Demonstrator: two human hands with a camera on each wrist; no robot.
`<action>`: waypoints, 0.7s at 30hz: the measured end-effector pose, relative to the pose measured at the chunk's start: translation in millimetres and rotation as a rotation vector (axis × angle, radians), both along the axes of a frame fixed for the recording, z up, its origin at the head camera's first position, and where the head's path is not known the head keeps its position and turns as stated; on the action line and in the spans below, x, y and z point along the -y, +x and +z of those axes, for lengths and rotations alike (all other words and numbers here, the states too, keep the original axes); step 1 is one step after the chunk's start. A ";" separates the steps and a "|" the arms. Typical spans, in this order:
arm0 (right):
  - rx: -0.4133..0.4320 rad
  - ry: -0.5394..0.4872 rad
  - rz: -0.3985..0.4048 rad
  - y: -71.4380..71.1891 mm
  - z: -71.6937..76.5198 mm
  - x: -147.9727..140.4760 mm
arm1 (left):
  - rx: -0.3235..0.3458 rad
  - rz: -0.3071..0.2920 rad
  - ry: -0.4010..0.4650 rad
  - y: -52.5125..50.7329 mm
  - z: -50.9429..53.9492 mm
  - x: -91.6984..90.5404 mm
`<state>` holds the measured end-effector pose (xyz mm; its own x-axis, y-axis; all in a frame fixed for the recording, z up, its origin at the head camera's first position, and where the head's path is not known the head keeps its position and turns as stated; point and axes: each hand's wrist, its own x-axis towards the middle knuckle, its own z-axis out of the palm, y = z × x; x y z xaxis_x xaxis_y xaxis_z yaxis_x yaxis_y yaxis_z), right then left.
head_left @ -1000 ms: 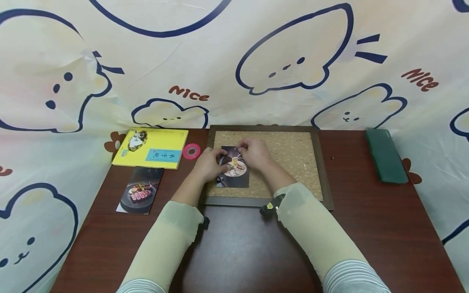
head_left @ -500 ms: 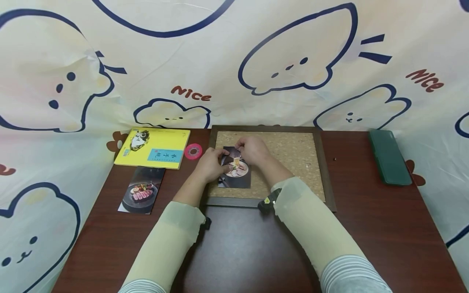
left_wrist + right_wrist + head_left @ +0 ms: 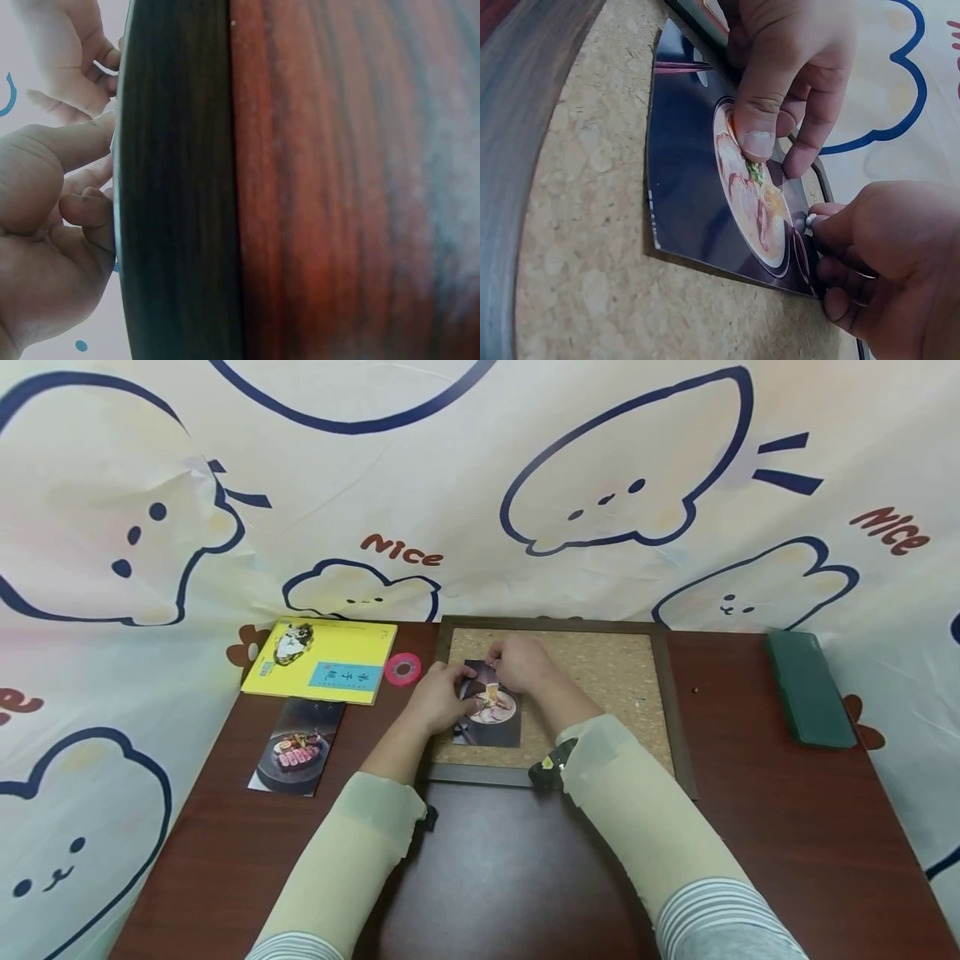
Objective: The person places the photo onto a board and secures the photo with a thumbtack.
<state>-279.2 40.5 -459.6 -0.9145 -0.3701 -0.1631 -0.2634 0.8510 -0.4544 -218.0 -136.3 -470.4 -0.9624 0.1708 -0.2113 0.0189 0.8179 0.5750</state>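
A photo card of a noodle bowl (image 3: 504,731) lies on a cork board (image 3: 592,693) with a dark wooden frame. My left hand (image 3: 438,697) presses the card, its thumb (image 3: 759,142) flat on the printed bowl and a finger near the far left corner. At the card's far edge, my right hand (image 3: 525,668) pinches a small white pushpin (image 3: 811,220) between thumb and forefinger. The card's near edge stands slightly off the cork in the right wrist view. The left wrist view mostly shows the board's frame (image 3: 180,180), with both hands (image 3: 45,202) partly hidden behind it.
Left of the board lie a yellow book (image 3: 322,652), a pink tape roll (image 3: 403,669) and a second food photo card (image 3: 296,752) beside the book's near edge. A green case (image 3: 810,689) lies at the far right. A patterned cloth (image 3: 465,485) hangs behind the table.
The head view has shifted slightly, so the scene sits a little further right. Both hands stay at the card with hardly any visible movement.
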 end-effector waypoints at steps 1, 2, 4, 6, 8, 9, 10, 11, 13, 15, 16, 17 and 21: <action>0.001 0.003 -0.001 -0.7 -0.2 -0.3 | 0.002 0.000 0.001 0.2 0.1 -0.3; 0.004 0.003 -0.006 -1.3 -0.6 -0.4 | 0.003 0.001 0.003 0.4 0.6 -0.5; 0.015 -0.008 -0.021 -2.0 -1.4 -0.7 | 0.007 0.004 0.002 0.8 1.1 -0.9; 0.022 -0.024 -0.036 -2.4 -2.7 -0.9 | 0.008 0.006 0.001 1.0 1.5 -1.3; 0.029 -0.052 -0.054 -2.3 -4.1 -1.5 | 0.007 0.005 -0.002 1.5 2.0 -1.6; 0.033 -0.065 -0.060 -2.2 -4.4 -1.8 | 0.006 0.006 -0.004 1.8 2.1 -1.9; 0.033 -0.073 -0.064 -2.4 -5.0 -2.0 | 0.004 0.005 -0.005 2.0 2.3 -1.9; 0.034 -0.079 -0.069 -2.7 -5.5 -2.2 | 0.002 0.005 -0.005 2.2 2.3 -1.9; 0.032 -0.085 -0.075 -2.9 -5.7 -2.4 | 0.000 0.005 -0.007 2.4 2.5 -2.0; 0.028 -0.080 -0.077 -3.1 -5.3 -2.1 | -0.001 0.005 -0.008 2.4 2.3 -2.1; 0.025 -0.074 -0.077 -3.3 -5.1 -1.9 | -0.001 0.004 -0.008 2.3 2.3 -2.1; 0.025 -0.072 -0.079 -3.5 -5.0 -1.5 | -0.001 0.003 -0.009 2.1 2.1 -2.1; 0.028 -0.055 -0.089 -4.5 -4.6 1.1 | 0.006 0.006 -0.007 1.3 1.6 -1.0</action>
